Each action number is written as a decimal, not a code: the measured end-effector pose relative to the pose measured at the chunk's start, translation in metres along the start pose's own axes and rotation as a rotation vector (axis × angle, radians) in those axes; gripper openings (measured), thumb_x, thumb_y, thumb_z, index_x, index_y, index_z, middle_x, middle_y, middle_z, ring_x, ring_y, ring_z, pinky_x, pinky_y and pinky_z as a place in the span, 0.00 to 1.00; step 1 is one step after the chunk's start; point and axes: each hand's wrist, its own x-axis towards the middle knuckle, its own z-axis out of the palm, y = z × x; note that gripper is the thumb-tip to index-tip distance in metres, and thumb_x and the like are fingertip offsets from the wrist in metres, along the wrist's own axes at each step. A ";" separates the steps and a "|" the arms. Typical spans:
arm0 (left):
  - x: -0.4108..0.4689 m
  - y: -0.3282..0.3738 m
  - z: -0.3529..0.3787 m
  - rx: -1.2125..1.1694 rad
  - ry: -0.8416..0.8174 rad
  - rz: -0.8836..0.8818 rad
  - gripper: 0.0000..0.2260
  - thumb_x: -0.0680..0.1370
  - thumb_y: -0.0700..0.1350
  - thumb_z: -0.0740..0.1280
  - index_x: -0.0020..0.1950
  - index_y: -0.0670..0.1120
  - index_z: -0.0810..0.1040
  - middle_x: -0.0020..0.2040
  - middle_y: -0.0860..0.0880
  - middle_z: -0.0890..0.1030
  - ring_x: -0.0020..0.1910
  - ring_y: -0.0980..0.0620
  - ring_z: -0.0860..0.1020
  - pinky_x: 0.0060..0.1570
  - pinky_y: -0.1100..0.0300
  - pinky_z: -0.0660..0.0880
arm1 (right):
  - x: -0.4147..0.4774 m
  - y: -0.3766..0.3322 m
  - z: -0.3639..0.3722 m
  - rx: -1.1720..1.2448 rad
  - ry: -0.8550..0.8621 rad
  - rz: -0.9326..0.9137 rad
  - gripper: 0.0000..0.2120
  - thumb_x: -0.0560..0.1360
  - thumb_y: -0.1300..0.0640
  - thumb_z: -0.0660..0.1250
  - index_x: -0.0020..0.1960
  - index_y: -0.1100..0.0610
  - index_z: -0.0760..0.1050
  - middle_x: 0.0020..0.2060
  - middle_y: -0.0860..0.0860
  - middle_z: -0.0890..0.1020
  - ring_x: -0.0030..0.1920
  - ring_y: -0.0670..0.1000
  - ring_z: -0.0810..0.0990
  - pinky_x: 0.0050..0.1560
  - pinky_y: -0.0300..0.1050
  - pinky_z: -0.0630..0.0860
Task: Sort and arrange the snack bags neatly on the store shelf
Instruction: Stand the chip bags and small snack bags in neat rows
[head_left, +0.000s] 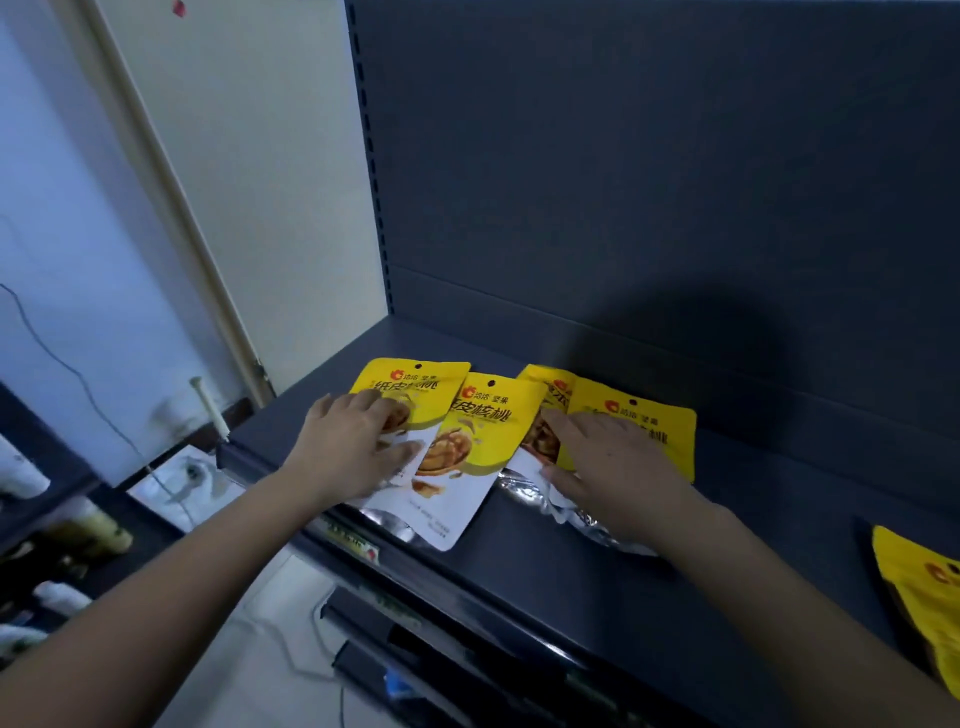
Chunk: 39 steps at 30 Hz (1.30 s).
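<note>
2 hands (348, 447) (618, 467) rest on snack bags (493, 415).

This is a shop: a dark metal shelf (623, 545) with a slotted upright (366, 156), a plain back panel (649, 156) and a label strip (356, 544) along its front edge carries several identical yellow snack bags (493, 415).

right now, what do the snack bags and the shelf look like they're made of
Snack bags: likely laminated plastic film with a foil layer. The printed yellow-and-white fronts are glossy, and the crinkled silver bottom edges shine like foil.
Shelf: probably painted or powder-coated sheet metal. It is flat, matt dark grey, with a slotted upright beside the back panel.
</note>
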 end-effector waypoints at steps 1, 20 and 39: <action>0.004 -0.003 0.002 -0.007 -0.014 -0.034 0.46 0.61 0.72 0.38 0.69 0.51 0.69 0.67 0.50 0.71 0.67 0.47 0.69 0.66 0.51 0.59 | 0.004 0.000 0.001 0.022 -0.009 -0.003 0.28 0.81 0.43 0.50 0.76 0.52 0.49 0.71 0.50 0.65 0.69 0.53 0.64 0.68 0.48 0.61; 0.064 -0.056 0.016 -1.110 -0.210 -0.505 0.27 0.74 0.53 0.71 0.68 0.45 0.66 0.61 0.47 0.75 0.56 0.48 0.76 0.48 0.57 0.75 | 0.107 -0.049 0.013 0.903 -0.063 0.286 0.16 0.79 0.48 0.60 0.64 0.51 0.68 0.59 0.50 0.73 0.61 0.51 0.72 0.52 0.40 0.68; 0.135 -0.071 0.000 -1.577 -0.407 -0.155 0.28 0.69 0.57 0.70 0.62 0.41 0.75 0.55 0.42 0.82 0.54 0.42 0.81 0.59 0.47 0.75 | 0.162 -0.057 -0.016 1.771 0.950 0.750 0.07 0.74 0.68 0.66 0.43 0.56 0.75 0.38 0.50 0.81 0.37 0.44 0.81 0.38 0.38 0.80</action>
